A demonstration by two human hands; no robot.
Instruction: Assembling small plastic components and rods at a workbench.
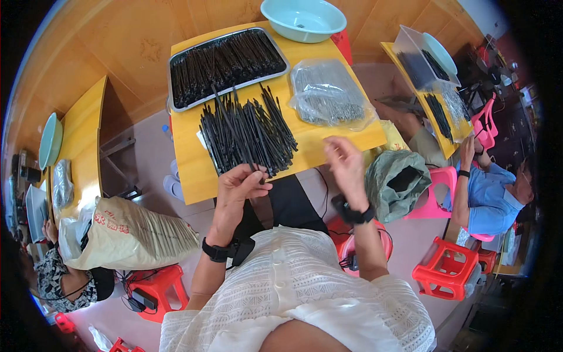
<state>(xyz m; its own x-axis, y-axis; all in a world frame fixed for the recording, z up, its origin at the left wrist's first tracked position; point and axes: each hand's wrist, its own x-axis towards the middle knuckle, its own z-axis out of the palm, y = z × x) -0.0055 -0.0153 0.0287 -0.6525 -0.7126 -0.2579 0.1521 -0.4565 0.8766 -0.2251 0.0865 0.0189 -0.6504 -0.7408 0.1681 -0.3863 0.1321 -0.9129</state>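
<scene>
My left hand point(241, 186) is closed, pinching the near end of a thin black strip point(233, 130) between thumb and fingers. The strip reaches away over a loose pile of similar black strips point(275, 138) on the yellow table point(193, 182). My right hand point(345, 165) is raised by the table's near right edge. Its fingers are slightly blurred and look loosely apart, with nothing visible in them. Beyond the pile, a metal tray point(170, 88) holds many dark strips in rows. To its right lies a clear plastic bag point(328, 88) of thin grey pieces.
A light blue basin point(304, 20) sits at the table's far edge. A green sack point(397, 185) stands right of the table, a large beige sack point(138, 234) left. Red stools point(447, 268) stand around. A person in blue point(489, 196) works at a table on the right, another person point(64, 284) on the left.
</scene>
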